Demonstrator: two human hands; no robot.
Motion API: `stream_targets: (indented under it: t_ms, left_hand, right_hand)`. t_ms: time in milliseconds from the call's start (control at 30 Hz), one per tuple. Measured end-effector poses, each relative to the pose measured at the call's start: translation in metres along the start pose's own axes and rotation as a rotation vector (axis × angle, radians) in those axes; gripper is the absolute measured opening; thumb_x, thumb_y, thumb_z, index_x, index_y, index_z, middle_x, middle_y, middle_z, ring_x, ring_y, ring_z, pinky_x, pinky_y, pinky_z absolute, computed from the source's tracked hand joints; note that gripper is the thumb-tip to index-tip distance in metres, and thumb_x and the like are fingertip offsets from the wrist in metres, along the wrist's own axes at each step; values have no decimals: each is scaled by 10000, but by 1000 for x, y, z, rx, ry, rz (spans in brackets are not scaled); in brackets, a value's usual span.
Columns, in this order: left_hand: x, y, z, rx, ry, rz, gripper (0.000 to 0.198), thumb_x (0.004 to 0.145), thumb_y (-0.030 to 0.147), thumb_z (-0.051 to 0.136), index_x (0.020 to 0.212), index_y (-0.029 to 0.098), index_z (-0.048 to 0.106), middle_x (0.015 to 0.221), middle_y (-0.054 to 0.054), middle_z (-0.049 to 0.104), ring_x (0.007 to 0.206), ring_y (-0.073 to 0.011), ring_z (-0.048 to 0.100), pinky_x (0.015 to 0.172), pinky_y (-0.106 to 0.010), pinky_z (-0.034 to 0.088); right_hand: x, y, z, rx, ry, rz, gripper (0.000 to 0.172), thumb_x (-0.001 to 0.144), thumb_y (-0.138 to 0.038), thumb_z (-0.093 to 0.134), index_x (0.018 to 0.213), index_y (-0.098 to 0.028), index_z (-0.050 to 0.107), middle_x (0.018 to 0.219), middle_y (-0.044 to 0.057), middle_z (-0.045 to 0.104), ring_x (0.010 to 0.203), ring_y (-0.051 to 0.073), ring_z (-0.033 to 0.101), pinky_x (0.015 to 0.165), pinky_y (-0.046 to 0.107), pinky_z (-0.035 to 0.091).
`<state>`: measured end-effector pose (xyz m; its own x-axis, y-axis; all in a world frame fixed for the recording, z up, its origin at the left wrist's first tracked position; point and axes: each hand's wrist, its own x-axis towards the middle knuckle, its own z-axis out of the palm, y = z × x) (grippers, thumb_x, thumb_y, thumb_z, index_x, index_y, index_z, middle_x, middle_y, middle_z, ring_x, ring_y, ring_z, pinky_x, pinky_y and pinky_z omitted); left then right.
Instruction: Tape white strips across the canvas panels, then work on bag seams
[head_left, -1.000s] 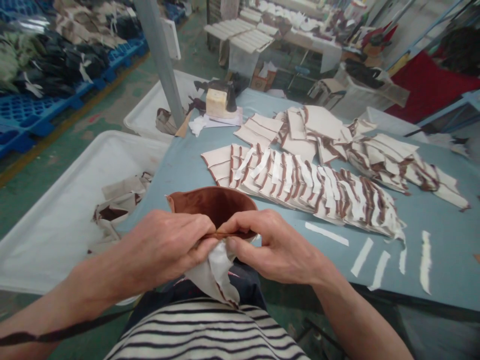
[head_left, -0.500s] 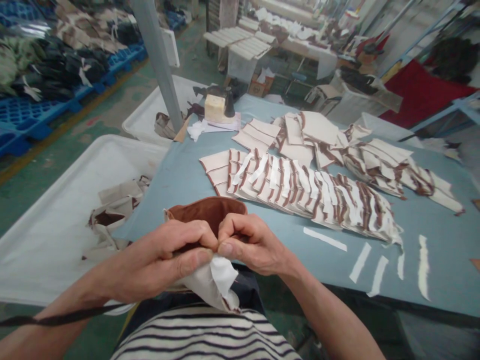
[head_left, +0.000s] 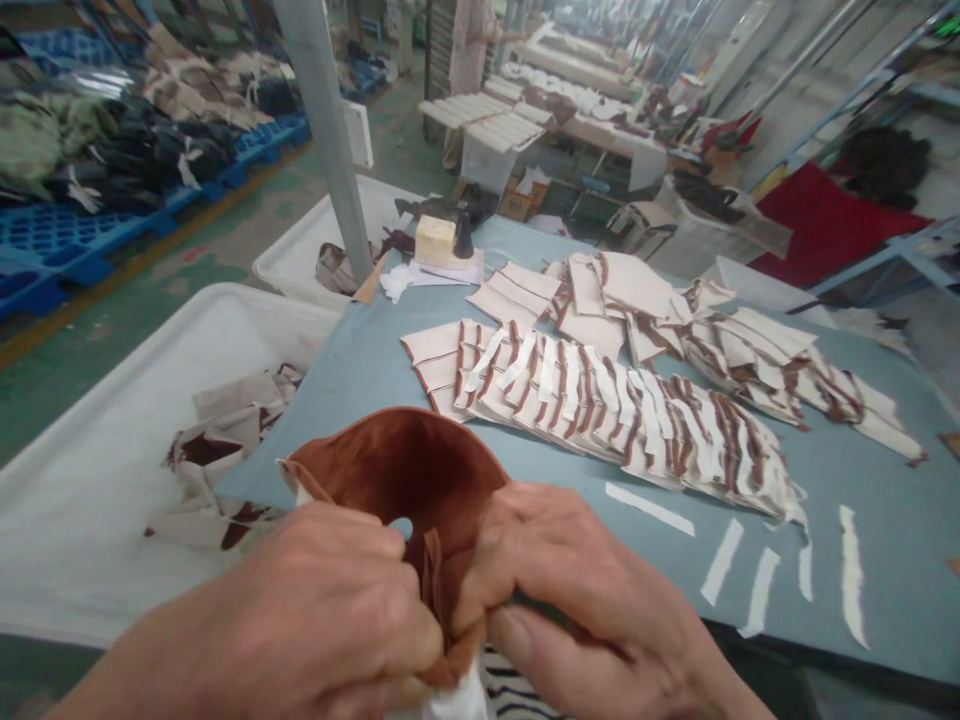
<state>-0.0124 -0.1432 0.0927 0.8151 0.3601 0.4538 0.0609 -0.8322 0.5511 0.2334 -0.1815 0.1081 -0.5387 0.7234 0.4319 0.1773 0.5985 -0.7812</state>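
I have one cloth pouch (head_left: 397, 450), brown inside, up by the near edge of the table (head_left: 349, 380). Its mouth is wide open. My left hand (head_left: 322, 590) is clenched on its near rim, and my right hand (head_left: 577, 590) pinches the same rim just beside it.

The table has a smooth blue-gray top. On its middle lies one long row of cream and brown pieces (head_left: 600, 395), overlapping too much for me to count. On the table's near right part are five loose white strips (head_left: 649, 508). Toward its far side is one messy heap of cream pieces (head_left: 637, 290), and at its far left corner sits one yellowish block (head_left: 435, 242).

Left of the table I count two white bins (head_left: 75, 510), with cream and brown bags (head_left: 232, 430) in the near one. One gray pole (head_left: 326, 140) stands by the table's far left corner. The floor (head_left: 247, 235) is patchy green. Past it, far left of the table, blue pallets (head_left: 60, 240) hold tied bundles (head_left: 150, 140). Beyond the table's far right side hangs one red cloth (head_left: 825, 225).
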Motion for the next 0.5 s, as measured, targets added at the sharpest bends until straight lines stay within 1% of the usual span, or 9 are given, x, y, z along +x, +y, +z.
stream_targets:
  t_ms: [67,100,167,233,267,300,367,433,500]
  left_hand:
    - [2,7,5,2,37,-9,367,1184,263,396,869,260,585,640,22,645,568,-161,570,587,-343,403]
    - [4,11,6,15,48,-21,364,1175,239,417,850,257,579,633,28,636,558,-162,546,573,-355,375]
    - [11,14,6,90,66,-35,391,1168,197,412,808,244,556,619,37,611,552,-160,511,565,-365,340]
    - [16,12,2,128,90,-44,416,1172,189,397,787,233,546,623,43,605,569,-151,511,585,-356,342]
    - [18,8,-1,104,91,-57,415,1182,227,407,795,228,558,643,43,623,592,-144,538,605,-343,358]
    - [18,1,-4,49,85,-77,415,1191,301,427,813,223,578,675,40,650,627,-139,576,635,-328,382]
    - [18,-18,-12,-129,57,-126,476,1173,532,466,853,217,627,758,23,712,720,-142,653,714,-301,434]
    - [15,-41,-19,-271,52,-197,617,1123,710,426,847,207,654,798,4,731,751,-160,657,771,-302,457]
    - [13,-62,-23,-391,37,-268,713,1110,766,341,848,198,683,808,-8,711,772,-183,638,788,-312,461]
  right_hand:
    - [-2,-2,4,12,58,9,467,1172,-519,513,858,-207,661,739,-17,755,683,116,680,729,300,471]
    - [-2,-2,5,-21,69,18,500,1153,-571,538,822,-210,639,695,-33,724,642,108,641,697,304,437]
    - [1,-3,4,-144,36,48,522,1145,-592,546,787,-216,597,643,-42,667,600,107,576,658,313,384]
    - [5,-2,2,-232,-17,63,528,1165,-573,504,774,-223,560,621,-38,624,596,116,549,638,310,366]
    - [8,0,0,-230,-34,54,525,1181,-541,476,766,-226,541,611,-39,604,590,116,537,632,305,364]
    - [11,2,-1,-201,-41,37,518,1190,-503,463,755,-229,522,597,-42,582,579,116,521,625,301,363]
    - [15,10,-3,-99,-11,-2,496,1177,-448,493,730,-233,500,570,-51,532,556,116,486,609,300,357]
    - [16,21,-6,10,48,-9,488,1146,-443,556,709,-232,506,569,-53,506,544,114,467,585,293,355]
    - [15,36,-10,87,107,36,499,1125,-466,606,693,-227,531,588,-45,521,541,112,468,558,279,357]
